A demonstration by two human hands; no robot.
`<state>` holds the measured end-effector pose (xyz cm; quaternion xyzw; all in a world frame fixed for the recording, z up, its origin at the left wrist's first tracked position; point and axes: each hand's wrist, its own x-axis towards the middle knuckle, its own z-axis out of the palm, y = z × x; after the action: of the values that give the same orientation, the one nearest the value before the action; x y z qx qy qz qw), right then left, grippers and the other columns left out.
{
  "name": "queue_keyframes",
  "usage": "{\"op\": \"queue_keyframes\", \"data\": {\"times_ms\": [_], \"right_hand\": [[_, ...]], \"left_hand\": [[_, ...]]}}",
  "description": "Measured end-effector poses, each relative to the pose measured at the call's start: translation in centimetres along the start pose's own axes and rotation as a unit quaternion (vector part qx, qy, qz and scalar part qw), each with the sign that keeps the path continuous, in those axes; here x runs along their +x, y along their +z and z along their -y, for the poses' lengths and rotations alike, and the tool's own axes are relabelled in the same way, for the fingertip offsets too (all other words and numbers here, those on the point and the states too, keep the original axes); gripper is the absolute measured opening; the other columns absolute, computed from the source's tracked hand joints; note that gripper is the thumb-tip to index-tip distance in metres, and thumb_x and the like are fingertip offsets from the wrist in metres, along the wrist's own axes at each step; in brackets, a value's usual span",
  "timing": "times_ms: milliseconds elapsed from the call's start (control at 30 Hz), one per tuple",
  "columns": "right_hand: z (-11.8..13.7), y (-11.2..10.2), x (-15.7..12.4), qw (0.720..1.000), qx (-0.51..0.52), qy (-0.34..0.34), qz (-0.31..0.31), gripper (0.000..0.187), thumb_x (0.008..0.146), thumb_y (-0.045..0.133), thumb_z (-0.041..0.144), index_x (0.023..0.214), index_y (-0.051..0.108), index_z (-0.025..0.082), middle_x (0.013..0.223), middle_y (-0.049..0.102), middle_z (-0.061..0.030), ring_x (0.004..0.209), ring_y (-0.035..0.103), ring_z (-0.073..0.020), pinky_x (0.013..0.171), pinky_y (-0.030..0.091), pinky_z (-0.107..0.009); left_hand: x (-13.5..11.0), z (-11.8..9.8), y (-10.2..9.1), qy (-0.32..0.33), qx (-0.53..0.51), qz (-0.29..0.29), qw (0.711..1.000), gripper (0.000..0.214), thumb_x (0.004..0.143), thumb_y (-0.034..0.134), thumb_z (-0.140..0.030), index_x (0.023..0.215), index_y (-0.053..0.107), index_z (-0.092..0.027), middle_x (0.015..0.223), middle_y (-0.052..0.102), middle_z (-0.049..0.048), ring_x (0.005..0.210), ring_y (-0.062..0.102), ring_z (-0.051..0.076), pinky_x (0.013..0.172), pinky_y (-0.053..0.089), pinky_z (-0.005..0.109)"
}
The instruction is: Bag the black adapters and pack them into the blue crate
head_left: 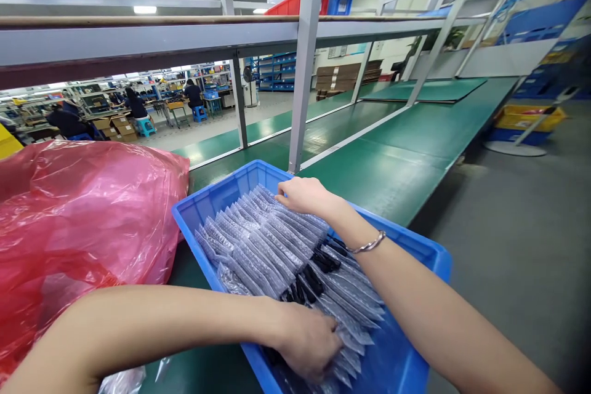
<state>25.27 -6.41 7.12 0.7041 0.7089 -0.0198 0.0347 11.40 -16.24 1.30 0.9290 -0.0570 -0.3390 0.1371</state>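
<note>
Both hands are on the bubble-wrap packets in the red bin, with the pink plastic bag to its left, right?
Not quite: the bin is blue, not red, as the head view shows. Both the left hand and right hand rest on the bubble-wrap packets, with the pink plastic bag to its left.

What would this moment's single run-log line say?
left hand: pressing bubble-wrap packets, near end | right hand: on packets, far end | blue bin | pink bag beside

Your arms are bare to past the elbow, no sleeves in view and no gloves on either hand. Your right wrist carries a thin silver bangle (368,245), open-ended, sitting loose. Your left hand (308,340) and wrist have no jewellery or watch visible.
</note>
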Motion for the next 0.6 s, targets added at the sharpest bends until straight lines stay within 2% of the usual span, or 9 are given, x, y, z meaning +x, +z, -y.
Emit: {"op": "queue_keyframes", "data": {"times_ms": [100,200,333,467,533,600], "right_hand": [[0.0,-0.1,0.1,1.000,0.001,0.003,0.002,0.032,0.106,0.049,0.038,0.114,0.068,0.013,0.109,0.069,-0.0101,0.105,0.067,-0.0223,0.092,0.055,-0.044],[-0.1,-0.1,0.1,1.000,0.001,0.004,0.003,0.032,0.106,0.049,0.038,0.115,0.068,0.013,0.110,0.069,-0.0102,0.106,0.067,-0.0224,0.093,0.055,-0.044],[-0.2,-0.1,0.0,1.000,0.001,0.006,0.004,0.032,0.106,0.049,0.037,0.116,0.067,0.013,0.110,0.069,-0.0102,0.105,0.067,-0.0225,0.093,0.055,-0.045],[-0.1,-0.1,0.0,1.000,0.000,0.006,0.004,0.032,0.106,0.049,0.037,0.115,0.068,0.013,0.110,0.069,-0.0102,0.106,0.067,-0.0225,0.093,0.055,-0.045],[-0.1,-0.1,0.0,1.000,0.000,0.007,0.005,0.032,0.106,0.049,0.037,0.115,0.068,0.013,0.109,0.069,-0.0101,0.105,0.067,-0.0223,0.092,0.055,-0.045],[-0.1,-0.1,0.1,1.000,0.000,0.007,0.004,0.032,0.107,0.049,0.037,0.114,0.068,0.013,0.108,0.070,-0.0099,0.104,0.068,-0.0222,0.092,0.056,-0.045]], "left_hand": [[0.5,0.1,1.1,0.013,0.060,-0.082,0.995,0.045,0.087,0.063,-0.034,0.120,0.068,-0.003,0.119,0.059,0.0182,0.109,0.060,0.031,0.087,0.054,0.037],[0.8,0.2,1.5,0.026,0.097,-0.146,0.984,0.031,0.084,0.065,-0.031,0.103,0.073,-0.008,0.112,0.057,0.0165,0.103,0.058,0.028,0.082,0.052,0.036],[0.8,0.4,1.4,0.016,0.106,-0.143,0.984,0.031,0.082,0.068,-0.033,0.103,0.073,-0.011,0.114,0.054,0.0150,0.104,0.054,0.028,0.082,0.049,0.035],[0.5,0.6,1.2,0.022,0.135,-0.176,0.975,0.025,0.084,0.064,-0.032,0.100,0.075,-0.015,0.119,0.053,0.0144,0.108,0.051,0.028,0.085,0.045,0.036],[0.4,0.8,1.0,0.016,0.142,-0.177,0.974,0.030,0.084,0.067,-0.033,0.108,0.075,-0.018,0.129,0.051,0.0151,0.115,0.050,0.029,0.090,0.043,0.036],[0.5,1.0,0.7,-0.001,0.135,-0.153,0.979,0.042,0.082,0.071,-0.038,0.121,0.073,-0.024,0.142,0.045,0.0165,0.124,0.047,0.031,0.094,0.042,0.036]]}}
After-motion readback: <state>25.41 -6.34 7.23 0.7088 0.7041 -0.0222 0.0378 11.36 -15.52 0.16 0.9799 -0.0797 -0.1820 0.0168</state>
